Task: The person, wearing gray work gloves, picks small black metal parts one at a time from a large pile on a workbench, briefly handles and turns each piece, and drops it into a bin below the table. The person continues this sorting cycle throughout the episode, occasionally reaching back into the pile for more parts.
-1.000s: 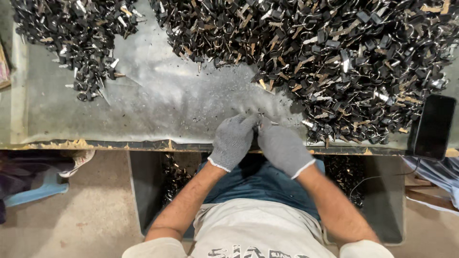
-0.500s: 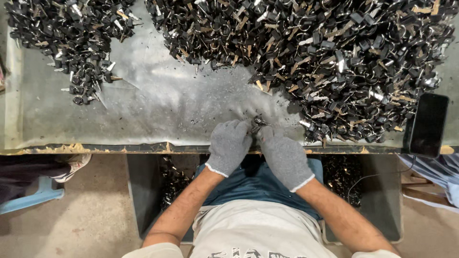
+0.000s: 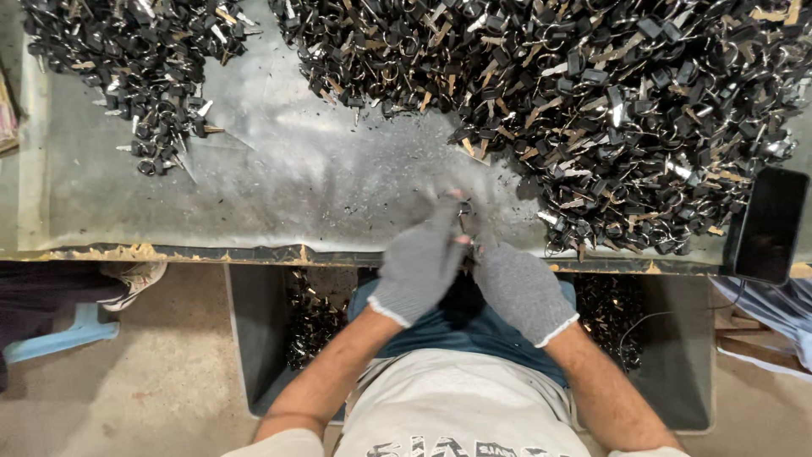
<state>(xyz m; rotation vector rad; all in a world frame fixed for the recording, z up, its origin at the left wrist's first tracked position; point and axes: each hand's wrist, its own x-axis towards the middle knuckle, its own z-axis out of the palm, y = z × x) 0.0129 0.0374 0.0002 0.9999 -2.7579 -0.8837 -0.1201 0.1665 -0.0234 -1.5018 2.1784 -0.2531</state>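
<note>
Left hand (image 3: 420,264), right hand (image 3: 520,289) pinch small part (image 3: 464,217); key heap (image 3: 609,110) beside

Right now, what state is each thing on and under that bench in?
Left hand: gloved, pinching a small key part.
Right hand: gloved, touching that part.
Big key pile: heaped, loose.
Small key pile: scattered.
Phone: screen dark.
Bin: partly filled.

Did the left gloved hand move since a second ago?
Yes. The left hand has drifted slightly right and further over the metal table, its fingers now past the table's front edge beside the right hand.
</note>
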